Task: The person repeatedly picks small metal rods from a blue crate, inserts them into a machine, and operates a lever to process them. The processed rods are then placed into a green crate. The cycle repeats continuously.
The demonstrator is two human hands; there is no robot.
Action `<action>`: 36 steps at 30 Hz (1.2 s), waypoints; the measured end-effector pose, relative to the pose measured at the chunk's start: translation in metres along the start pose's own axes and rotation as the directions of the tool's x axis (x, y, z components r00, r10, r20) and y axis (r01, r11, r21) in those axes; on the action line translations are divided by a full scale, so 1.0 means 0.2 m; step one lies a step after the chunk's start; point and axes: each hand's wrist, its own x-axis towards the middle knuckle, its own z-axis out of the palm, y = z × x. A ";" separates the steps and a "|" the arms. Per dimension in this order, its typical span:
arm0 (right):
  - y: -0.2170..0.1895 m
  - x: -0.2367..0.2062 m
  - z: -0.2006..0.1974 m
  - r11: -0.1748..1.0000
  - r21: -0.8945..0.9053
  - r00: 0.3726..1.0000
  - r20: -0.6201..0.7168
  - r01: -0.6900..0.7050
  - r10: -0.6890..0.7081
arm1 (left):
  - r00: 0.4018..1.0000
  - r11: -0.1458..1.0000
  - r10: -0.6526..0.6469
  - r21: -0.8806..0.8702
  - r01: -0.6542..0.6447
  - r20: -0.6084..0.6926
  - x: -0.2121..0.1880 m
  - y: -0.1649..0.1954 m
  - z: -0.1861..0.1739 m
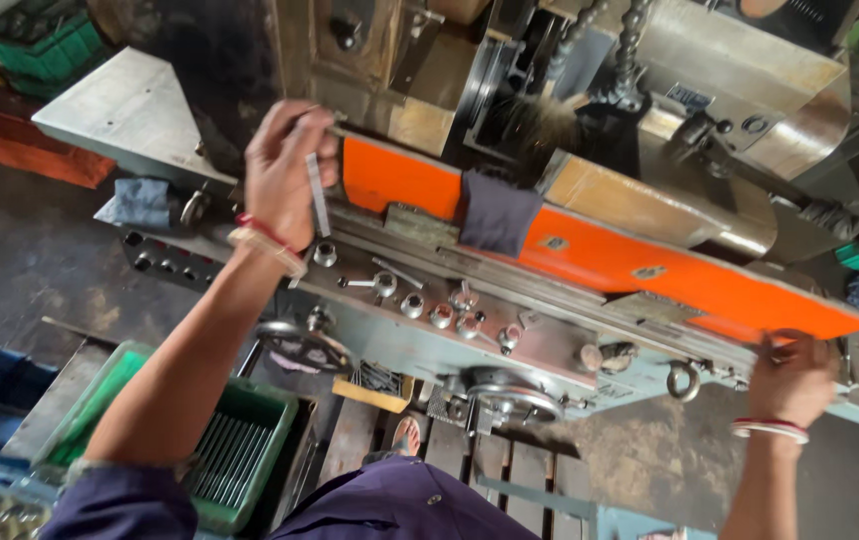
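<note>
While the left hand (285, 170) grips a thin metal bar (319, 195) upright against the grinding machine's orange guard (590, 250), the right hand (793, 378) closes on a handle at its far end; seating the bar squarely seems the step, needing steady alignment.

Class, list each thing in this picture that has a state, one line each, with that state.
left hand: raised, gripping a flat metal bar
right hand: closed on a handle at the machine's end
dark cloth: draped over the orange guard
green crate: open, holding metal rods
</note>
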 end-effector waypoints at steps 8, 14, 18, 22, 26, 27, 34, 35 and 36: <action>0.37 0.67 0.28 0.995 -0.060 0.996 -0.046 -0.085 0.082 | 0.983 0.986 -0.165 0.001 0.165 0.084 0.68 -0.56 0.62; 0.46 1.08 0.50 0.951 -0.303 0.984 0.144 -0.055 0.103 | 0.855 0.857 -0.516 -0.062 0.512 -0.056 1.07 -1.23 0.86; 0.46 1.25 0.62 0.913 -0.365 0.909 0.294 -0.180 0.297 | 0.797 0.813 -0.563 0.025 0.582 -0.218 1.17 -1.61 0.89; 0.45 1.30 0.68 0.916 -0.343 0.858 0.384 -0.210 0.340 | 0.882 0.902 -0.401 0.065 0.428 -0.246 1.22 -1.85 0.91; 0.45 1.28 0.70 0.923 -0.326 0.875 0.362 -0.203 0.320 | 0.903 0.894 -0.349 0.201 0.401 -0.251 1.21 -1.97 0.87; 0.46 1.27 0.71 0.923 -0.337 0.892 0.335 -0.186 0.302 | 0.871 0.830 -0.418 0.281 0.481 -0.257 1.21 -1.98 0.85; 0.59 1.17 0.86 0.908 -0.393 0.959 0.174 -0.142 0.225 | 0.796 0.642 -0.600 0.545 0.539 -0.080 1.10 -2.04 0.83; 0.61 1.15 0.88 0.910 -0.390 0.960 0.177 -0.136 0.219 | 0.762 0.615 -0.647 0.578 0.537 -0.020 1.09 -2.06 0.83; 0.62 1.14 0.90 0.913 -0.389 0.961 0.179 -0.127 0.210 | 0.722 0.589 -0.691 0.611 0.530 0.040 1.08 -2.07 0.82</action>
